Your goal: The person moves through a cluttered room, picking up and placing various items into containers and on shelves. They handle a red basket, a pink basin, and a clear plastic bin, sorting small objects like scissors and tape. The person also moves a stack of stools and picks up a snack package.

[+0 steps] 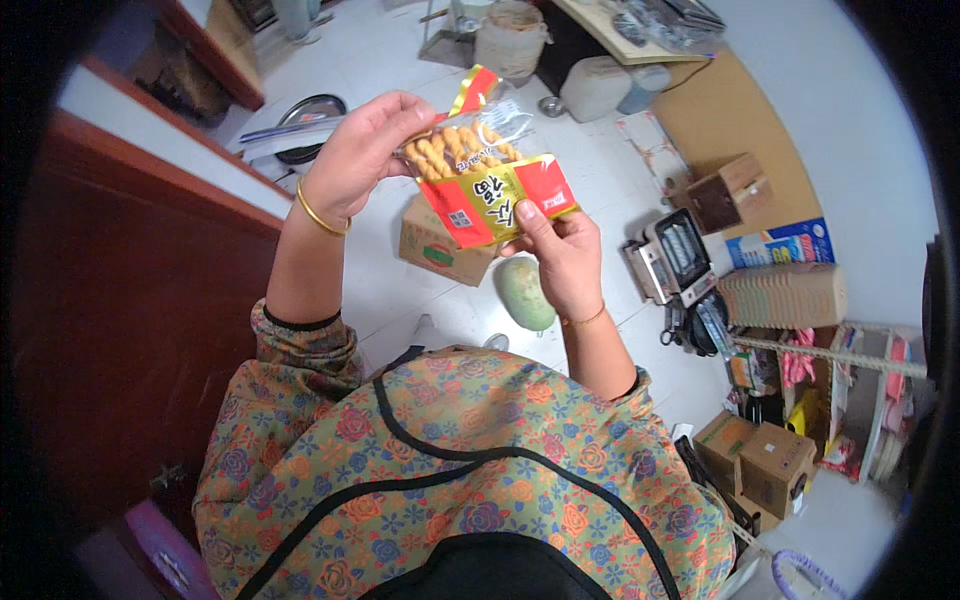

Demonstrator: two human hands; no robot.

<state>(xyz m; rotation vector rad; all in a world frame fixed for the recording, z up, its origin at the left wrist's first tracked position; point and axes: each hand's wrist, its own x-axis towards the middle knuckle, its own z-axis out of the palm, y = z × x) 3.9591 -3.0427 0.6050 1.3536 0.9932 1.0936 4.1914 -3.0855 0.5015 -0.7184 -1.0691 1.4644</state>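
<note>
A clear, red and gold plastic bag of twisted fried dough snacks (487, 176) is held up in front of me between both hands. My left hand (375, 146), with a gold bangle at the wrist, pinches the bag's upper left part between thumb and fingers. At the lower right corner, my right hand (562, 251) grips the bag, thumb on the printed face and fingers behind it. Beneath the bag, a closed cardboard box (442, 244) stands on the tiled floor. A large green gourd or melon (525, 294) lies beside the box, partly hidden by my right hand.
A dark red door (150, 300) is at the left, with a round black pan (319, 112) near it. Plastic jugs (596, 88) and a bucket (510, 37) stand ahead. To the right are a small oven (679, 251), a shelf rack and cardboard boxes (772, 465).
</note>
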